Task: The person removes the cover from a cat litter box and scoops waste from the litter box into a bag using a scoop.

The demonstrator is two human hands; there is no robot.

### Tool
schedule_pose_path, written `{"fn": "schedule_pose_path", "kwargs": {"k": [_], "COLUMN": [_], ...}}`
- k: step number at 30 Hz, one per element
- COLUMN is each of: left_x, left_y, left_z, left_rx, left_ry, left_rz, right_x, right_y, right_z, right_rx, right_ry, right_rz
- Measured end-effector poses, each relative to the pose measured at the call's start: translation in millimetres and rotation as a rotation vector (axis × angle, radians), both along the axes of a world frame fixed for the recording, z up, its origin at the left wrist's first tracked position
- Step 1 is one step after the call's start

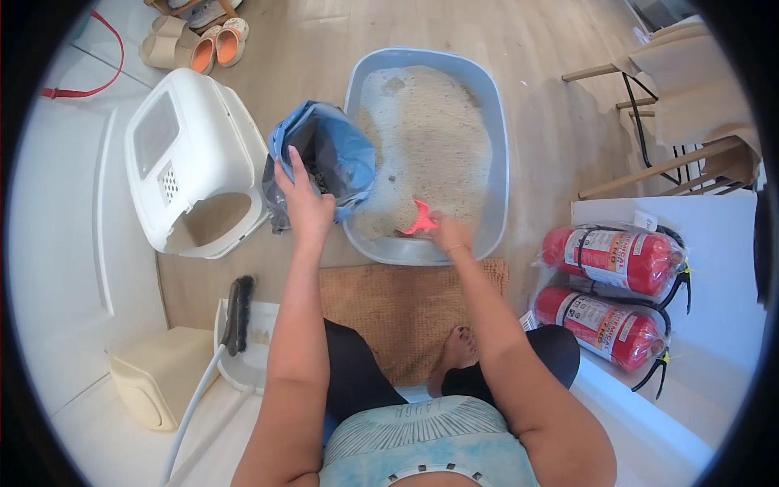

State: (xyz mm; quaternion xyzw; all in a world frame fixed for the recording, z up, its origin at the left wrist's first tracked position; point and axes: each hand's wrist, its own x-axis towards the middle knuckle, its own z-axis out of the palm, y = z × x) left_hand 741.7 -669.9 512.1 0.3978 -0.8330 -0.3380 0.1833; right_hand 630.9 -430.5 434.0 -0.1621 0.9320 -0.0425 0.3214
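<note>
A grey litter box (501,154) filled with pale litter (430,130) stands on the floor in front of me. My right hand (449,233) grips a red litter scoop (421,217) by its handle, low in the near part of the box. The scoop's lower edge meets the litter there. To the left, my left hand (307,199) holds a blue plastic bag (355,158) by its near side, fingers over the rim. The bag's mouth faces up, and dark clumps show inside. It leans by the box's left wall.
A white litter box cover (195,154) lies left of the bag. A brown mat (389,312) is under my feet. Broom (238,316), dustpan (258,337) and cream bin (154,377) stand near left. Two fire extinguishers (613,260) lie at right, below a chair (661,169). Shoes (219,47) sit far left.
</note>
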Motion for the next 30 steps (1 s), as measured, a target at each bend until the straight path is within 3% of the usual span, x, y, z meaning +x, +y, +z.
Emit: {"fn": "schedule_pose_path", "kwargs": {"k": [6,10,14,19,22,28,30], "left_x": [2.3,4.6,2.2,3.0,3.6,1.1,0.9], "left_y": [0.4,-0.1,1.2,0.4,-1.2,-1.5,-0.8], "left_z": [-1.8,-2.1,-1.0,-0.7,-1.1,0.2,0.2], "left_rx": [-0.04,-0.018,-0.033,-0.011,0.015,0.007,0.006], "left_ry": [-0.008,-0.005,-0.027,-0.026,-0.024,-0.013,-0.014], "left_rz": [-0.005,-0.022,-0.015,-0.019,-0.028,-0.007,-0.011], "right_x": [-14.6,-56.9,-108.1,-108.4,-94.1,-31.1,-7.0], "right_y": [-3.8,-31.5,-54.4,-76.2,-66.1,-23.2,-19.1], "right_z": [5.6,93.6,125.9,178.9,169.5,90.8,68.2], "right_rx": [-0.061,0.023,0.132,0.222,0.241,0.202,0.065], "right_ry": [0.074,0.227,0.428,0.505,0.461,0.299,0.281], "right_rz": [-0.012,0.147,0.428,0.468,0.455,0.338,0.226]}}
